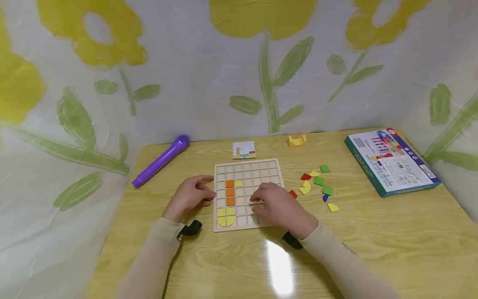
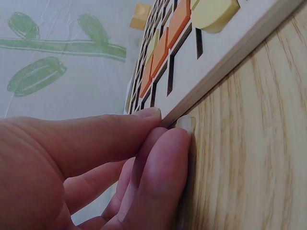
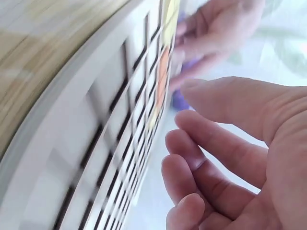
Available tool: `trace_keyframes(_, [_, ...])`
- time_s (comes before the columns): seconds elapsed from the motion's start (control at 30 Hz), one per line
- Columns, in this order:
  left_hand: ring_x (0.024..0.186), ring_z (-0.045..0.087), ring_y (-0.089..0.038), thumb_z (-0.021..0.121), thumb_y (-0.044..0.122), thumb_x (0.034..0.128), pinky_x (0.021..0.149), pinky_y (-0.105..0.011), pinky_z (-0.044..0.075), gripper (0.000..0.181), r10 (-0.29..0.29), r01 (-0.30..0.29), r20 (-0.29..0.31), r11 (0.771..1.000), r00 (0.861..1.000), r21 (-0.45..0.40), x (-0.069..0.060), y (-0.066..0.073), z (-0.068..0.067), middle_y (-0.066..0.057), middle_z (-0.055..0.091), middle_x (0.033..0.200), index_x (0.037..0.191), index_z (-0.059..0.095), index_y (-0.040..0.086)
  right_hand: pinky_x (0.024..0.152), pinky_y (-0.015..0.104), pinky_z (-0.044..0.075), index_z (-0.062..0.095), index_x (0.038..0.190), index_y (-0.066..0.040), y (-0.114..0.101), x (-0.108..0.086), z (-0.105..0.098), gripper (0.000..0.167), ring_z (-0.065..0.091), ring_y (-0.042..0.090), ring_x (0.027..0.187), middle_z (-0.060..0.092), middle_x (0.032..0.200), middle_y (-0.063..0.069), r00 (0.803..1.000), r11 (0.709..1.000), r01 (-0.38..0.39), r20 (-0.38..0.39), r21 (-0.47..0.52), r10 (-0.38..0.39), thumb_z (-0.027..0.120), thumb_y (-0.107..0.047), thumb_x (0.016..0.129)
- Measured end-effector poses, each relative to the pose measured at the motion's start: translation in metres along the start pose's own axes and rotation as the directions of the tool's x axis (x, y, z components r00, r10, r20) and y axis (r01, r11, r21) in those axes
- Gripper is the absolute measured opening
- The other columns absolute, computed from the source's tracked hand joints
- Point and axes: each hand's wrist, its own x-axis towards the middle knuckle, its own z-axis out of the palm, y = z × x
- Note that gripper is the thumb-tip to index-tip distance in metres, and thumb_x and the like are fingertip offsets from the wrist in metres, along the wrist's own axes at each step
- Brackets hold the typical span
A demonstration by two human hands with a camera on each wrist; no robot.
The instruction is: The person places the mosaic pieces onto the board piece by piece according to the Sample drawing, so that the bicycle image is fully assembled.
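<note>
A square wooden grid board (image 1: 242,227) lies on the table. Its left part bears a column of orange square tiles (image 1: 230,192), a yellow quarter-circle tile (image 1: 238,183) beside the top one, and yellow quarter circles forming a disc (image 1: 226,216) near the front left corner. At the left edge, my left hand (image 1: 189,194) pinches the board's rim between thumb and fingertip, as the left wrist view shows. My right hand (image 1: 278,205) hovers over the board's right side, fingers loosely bent and thumb apart. Nothing shows between those fingers; the hand hides some cells.
Loose red, yellow, green and blue tiles (image 1: 319,181) lie right of the board. Behind it are a small pattern card (image 1: 244,149) and a yellow notched block (image 1: 296,141). A purple rod with a round head (image 1: 162,161) lies back left, a flat box (image 1: 393,162) back right.
</note>
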Motion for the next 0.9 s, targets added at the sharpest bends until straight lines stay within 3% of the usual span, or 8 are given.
trace_keyframes(0.27, [0.085, 0.074, -0.021, 0.084, 0.010, 0.0948, 0.079, -0.032, 0.070, 0.065, 0.018, -0.018, 0.005, 1.000, 1.000, 0.003, -0.001, -0.003, -0.001, -0.016, 0.066, 0.116, 0.154, 0.059, 0.016, 0.079, 0.033, 0.059, 0.082, 0.112, -0.008, 0.055, -0.027, -0.033, 0.019, 0.064, 0.017, 0.090, 0.073, 0.102, 0.003, 0.990, 0.991, -0.132, -0.043, 0.006, 0.132, 0.083, -0.018, 0.095])
trace_keyframes(0.53, [0.084, 0.073, -0.020, 0.084, 0.009, 0.0949, 0.078, -0.032, 0.070, 0.065, 0.016, -0.016, 0.007, 1.000, 1.000, 0.001, 0.000, -0.001, -0.001, -0.016, 0.066, 0.116, 0.154, 0.059, 0.016, 0.086, 0.049, 0.062, 0.080, 0.119, -0.006, 0.108, -0.054, -0.068, 0.024, 0.067, 0.029, 0.099, 0.075, 0.111, 0.011, 0.947, 0.951, -0.307, -0.092, 0.021, 0.308, 0.079, -0.019, 0.098])
trace_keyframes(0.9, [0.084, 0.074, -0.020, 0.084, 0.008, 0.0948, 0.078, -0.032, 0.070, 0.064, 0.014, -0.014, 0.004, 1.000, 1.000, -0.005, 0.001, -0.001, 0.000, -0.015, 0.066, 0.113, 0.153, 0.060, 0.017, 0.093, 0.056, 0.061, 0.075, 0.130, -0.003, 0.135, -0.060, -0.080, 0.038, 0.067, 0.034, 0.107, 0.070, 0.125, 0.019, 0.896, 0.897, -0.441, -0.033, 0.035, 0.442, 0.077, -0.027, 0.101])
